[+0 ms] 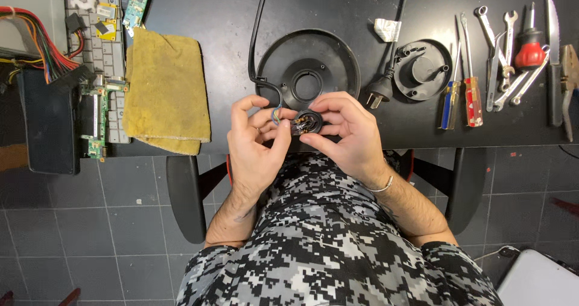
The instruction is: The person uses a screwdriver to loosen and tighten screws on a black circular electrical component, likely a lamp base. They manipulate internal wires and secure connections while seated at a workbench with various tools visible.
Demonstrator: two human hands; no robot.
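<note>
Both hands meet at the table's front edge over a small round black connector with brass contacts. My right hand grips the connector from the right with thumb and fingers. My left hand pinches the thin coloured wires at the end of a black cable that enters the connector. Just behind the hands lies a round black plastic base plate with a hole in its middle.
A black plug and a smaller round black cover lie right of the plate. Screwdrivers, wrenches and a knife sit far right. A yellow cloth, circuit boards and bundled wires are left.
</note>
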